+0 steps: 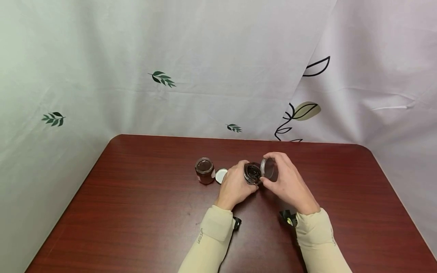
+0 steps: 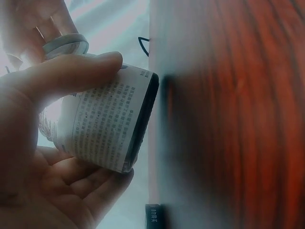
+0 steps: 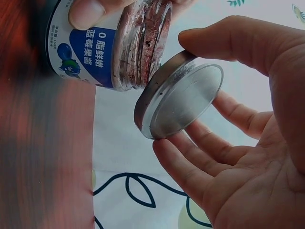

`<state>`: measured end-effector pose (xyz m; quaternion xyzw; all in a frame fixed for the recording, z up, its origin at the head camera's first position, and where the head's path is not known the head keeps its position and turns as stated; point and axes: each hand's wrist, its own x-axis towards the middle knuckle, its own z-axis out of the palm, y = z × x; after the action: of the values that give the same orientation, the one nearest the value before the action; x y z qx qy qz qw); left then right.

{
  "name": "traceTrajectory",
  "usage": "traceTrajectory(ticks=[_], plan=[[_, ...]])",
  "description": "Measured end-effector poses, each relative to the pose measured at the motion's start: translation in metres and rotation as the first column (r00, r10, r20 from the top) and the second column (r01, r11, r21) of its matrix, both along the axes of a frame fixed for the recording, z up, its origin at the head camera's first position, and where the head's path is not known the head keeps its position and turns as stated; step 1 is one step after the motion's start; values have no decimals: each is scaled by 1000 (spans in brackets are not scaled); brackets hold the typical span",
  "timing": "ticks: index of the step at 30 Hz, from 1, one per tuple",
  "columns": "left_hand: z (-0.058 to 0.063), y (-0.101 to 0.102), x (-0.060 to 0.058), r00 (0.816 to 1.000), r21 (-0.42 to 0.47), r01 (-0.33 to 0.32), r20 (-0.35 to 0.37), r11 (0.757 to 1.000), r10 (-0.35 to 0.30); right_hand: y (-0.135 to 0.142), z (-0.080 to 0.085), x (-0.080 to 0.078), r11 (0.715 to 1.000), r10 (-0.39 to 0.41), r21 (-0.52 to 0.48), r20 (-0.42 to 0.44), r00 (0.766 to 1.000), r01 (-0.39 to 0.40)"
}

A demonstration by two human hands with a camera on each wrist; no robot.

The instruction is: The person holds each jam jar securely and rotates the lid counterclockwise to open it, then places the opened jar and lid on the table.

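My left hand (image 1: pixel 235 184) grips a glass jam jar (image 1: pixel 253 173) round its side, thumb across the printed label. The jar is tilted, its uncovered mouth showing dark jam inside. A blue label with a blueberry picture (image 3: pixel 70 62) shows in the right wrist view. My right hand (image 1: pixel 290 184) holds a round silver lid (image 3: pixel 183 102) by its edge, between thumb and fingertips. The lid stands on edge right beside the jar's mouth. Close over the table, the jar's base (image 2: pixel 141 124) appears in the left wrist view.
Left of my left hand, a second jar (image 1: pixel 205 172) with dark red contents stands uncovered on the reddish-brown table (image 1: pixel 146 212). A white lid (image 1: pixel 221 175) lies between that jar and my hand. A pale curtain (image 1: pixel 205 45) with leaf prints hangs behind the table.
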<state>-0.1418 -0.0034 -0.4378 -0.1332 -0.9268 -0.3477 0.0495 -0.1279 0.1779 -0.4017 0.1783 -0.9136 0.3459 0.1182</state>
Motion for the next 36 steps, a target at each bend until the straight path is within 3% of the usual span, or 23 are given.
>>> traceTrajectory(ticks=[36], plan=[[0, -4, -2, 997, 35, -11, 73, 999, 8, 7, -5, -3, 999, -25, 34, 99, 995, 22]])
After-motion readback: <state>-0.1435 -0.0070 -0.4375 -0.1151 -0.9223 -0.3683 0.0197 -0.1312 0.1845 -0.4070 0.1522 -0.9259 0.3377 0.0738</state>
